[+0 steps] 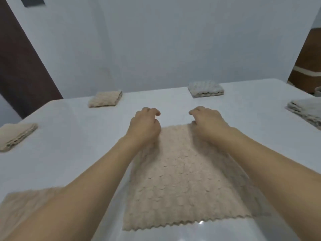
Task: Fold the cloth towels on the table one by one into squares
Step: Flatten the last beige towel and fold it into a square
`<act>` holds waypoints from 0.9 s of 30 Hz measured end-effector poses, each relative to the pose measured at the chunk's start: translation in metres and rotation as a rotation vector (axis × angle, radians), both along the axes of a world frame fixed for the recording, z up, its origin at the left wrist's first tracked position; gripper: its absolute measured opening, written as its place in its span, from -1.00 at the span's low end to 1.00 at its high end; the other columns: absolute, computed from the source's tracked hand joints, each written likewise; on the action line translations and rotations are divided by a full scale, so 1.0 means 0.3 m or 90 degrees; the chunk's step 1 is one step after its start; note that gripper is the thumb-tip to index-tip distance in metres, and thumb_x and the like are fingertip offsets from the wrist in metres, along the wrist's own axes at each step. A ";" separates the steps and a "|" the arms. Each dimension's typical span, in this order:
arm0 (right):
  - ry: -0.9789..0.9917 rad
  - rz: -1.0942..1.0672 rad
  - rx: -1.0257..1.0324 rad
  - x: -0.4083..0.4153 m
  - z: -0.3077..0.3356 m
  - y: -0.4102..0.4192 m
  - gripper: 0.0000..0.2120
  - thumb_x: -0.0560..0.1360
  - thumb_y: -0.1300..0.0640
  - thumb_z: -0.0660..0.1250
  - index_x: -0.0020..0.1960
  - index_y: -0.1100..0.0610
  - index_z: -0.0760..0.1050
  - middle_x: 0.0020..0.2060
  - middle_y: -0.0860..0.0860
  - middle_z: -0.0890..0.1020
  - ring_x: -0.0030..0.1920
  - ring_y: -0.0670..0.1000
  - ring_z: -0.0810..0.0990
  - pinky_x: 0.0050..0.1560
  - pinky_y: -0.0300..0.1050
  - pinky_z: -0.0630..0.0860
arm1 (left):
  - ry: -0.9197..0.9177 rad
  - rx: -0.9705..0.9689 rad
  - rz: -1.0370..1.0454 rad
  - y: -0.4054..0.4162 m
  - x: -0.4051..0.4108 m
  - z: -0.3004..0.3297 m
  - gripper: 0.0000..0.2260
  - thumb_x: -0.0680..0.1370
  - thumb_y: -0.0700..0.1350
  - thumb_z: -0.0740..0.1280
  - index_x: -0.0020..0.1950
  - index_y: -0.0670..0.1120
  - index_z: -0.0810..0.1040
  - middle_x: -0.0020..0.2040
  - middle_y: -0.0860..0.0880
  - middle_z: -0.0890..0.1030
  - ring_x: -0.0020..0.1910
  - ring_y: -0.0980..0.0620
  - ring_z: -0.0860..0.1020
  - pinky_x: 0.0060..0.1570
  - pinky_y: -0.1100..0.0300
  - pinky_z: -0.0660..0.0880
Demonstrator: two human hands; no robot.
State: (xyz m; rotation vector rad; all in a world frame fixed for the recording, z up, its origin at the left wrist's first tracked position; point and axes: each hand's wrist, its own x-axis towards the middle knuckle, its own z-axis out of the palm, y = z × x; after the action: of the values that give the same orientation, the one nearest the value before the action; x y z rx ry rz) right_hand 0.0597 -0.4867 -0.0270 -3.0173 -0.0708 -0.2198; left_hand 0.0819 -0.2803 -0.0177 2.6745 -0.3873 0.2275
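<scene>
Left hand: the left hand point(145, 126) reaches forward over the far left corner of the beige towel point(180, 180), knuckles up, fingers curled down and inward; it seems to pinch that corner, though the fingertips and the corner itself are hidden under the hand.
Right hand: the right hand point(207, 121) mirrors it at the far right corner, fingers bent, thumb tucked by the towel's edge; the grip is likewise hidden by the hand's back.
Forearms: both bare forearms run in from the near corners of the view and cross the towel's side edges.
Beige towel: lies spread in the middle of the white table point(69, 153), its scalloped near edge close to the table's near edge, bumpy texture upward.
Folded towels: a beige square point(105, 99) and a grey square point(205, 89) sit along the far edge; a beige stack point(15, 135) is at the left edge, a grey stack point(306, 110) at the right edge.
Another beige cloth: point(26, 204) near the near left corner, largely covered by the left forearm.
Writing: no lettering can be read.
Cut off: the left and right stacks run out of view; motion blur softens the near cloth.
</scene>
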 end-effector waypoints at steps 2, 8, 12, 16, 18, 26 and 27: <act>0.023 0.056 0.077 -0.023 -0.086 0.052 -0.56 0.64 0.07 0.04 0.50 0.10 0.25 0.48 0.05 0.29 0.46 0.08 0.26 0.45 0.01 0.16 | 0.010 -0.069 -0.065 -0.052 -0.051 -0.094 -0.65 0.65 -0.16 0.09 0.42 -0.09 0.44 0.44 -0.07 0.42 0.42 -0.06 0.34 0.39 0.12 0.23; 0.090 0.046 0.050 -0.014 -0.168 0.053 -0.48 0.66 -0.08 -0.13 0.59 0.00 -0.03 0.58 -0.06 0.01 0.56 -0.04 -0.06 0.53 0.04 -0.15 | 0.058 0.136 -0.056 -0.080 -0.074 -0.231 -0.51 0.69 0.09 -0.09 0.63 0.03 0.06 0.63 0.05 0.04 0.60 0.05 -0.03 0.56 -0.02 -0.10; 0.100 0.040 0.039 -0.012 -0.172 0.047 -0.48 0.66 -0.09 -0.15 0.60 -0.01 -0.07 0.58 -0.07 -0.03 0.56 -0.06 -0.10 0.54 0.03 -0.18 | 0.079 0.164 -0.063 -0.080 -0.068 -0.218 -0.50 0.69 0.10 -0.11 0.63 0.04 -0.01 0.63 0.07 -0.03 0.60 0.06 -0.08 0.56 0.00 -0.15; 0.136 0.033 0.017 -0.022 -0.164 -0.028 -0.45 0.65 -0.11 -0.20 0.60 0.02 -0.15 0.58 -0.07 -0.11 0.56 -0.07 -0.15 0.53 0.01 -0.20 | 0.105 0.173 -0.040 0.008 -0.054 -0.205 -0.50 0.69 0.10 -0.13 0.64 0.04 -0.03 0.63 0.08 -0.04 0.60 0.05 -0.09 0.55 -0.01 -0.17; 0.154 -0.015 0.000 -0.038 -0.159 -0.094 -0.44 0.65 -0.12 -0.22 0.60 0.05 -0.17 0.58 -0.03 -0.12 0.56 -0.04 -0.15 0.54 0.03 -0.20 | 0.126 0.203 -0.005 0.053 -0.054 -0.194 -0.50 0.69 0.09 -0.15 0.64 0.01 -0.04 0.64 0.06 -0.05 0.61 0.01 -0.09 0.55 -0.05 -0.20; 0.042 0.056 0.006 -0.280 -0.109 0.028 -0.45 0.67 -0.04 -0.16 0.60 0.13 -0.10 0.58 0.04 -0.10 0.57 0.01 -0.10 0.54 0.05 -0.16 | 0.048 0.174 -0.044 -0.117 -0.332 -0.163 -0.49 0.70 0.04 -0.12 0.63 -0.10 -0.01 0.64 -0.03 -0.01 0.61 -0.06 -0.07 0.55 -0.08 -0.19; 0.083 0.068 0.008 -0.319 -0.130 0.027 -0.45 0.66 -0.07 -0.18 0.60 0.10 -0.13 0.58 0.01 -0.11 0.57 -0.02 -0.12 0.54 0.03 -0.17 | 0.066 0.184 -0.054 -0.097 -0.370 -0.180 -0.48 0.69 0.06 -0.13 0.63 -0.07 -0.04 0.64 0.00 -0.03 0.61 -0.04 -0.09 0.55 -0.06 -0.19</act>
State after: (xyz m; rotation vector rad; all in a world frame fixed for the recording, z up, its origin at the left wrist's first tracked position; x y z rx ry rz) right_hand -0.0361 -0.4786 -0.0661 -2.9946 -0.2182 -0.0135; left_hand -0.0292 -0.3095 -0.0716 2.9272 -0.5346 0.0058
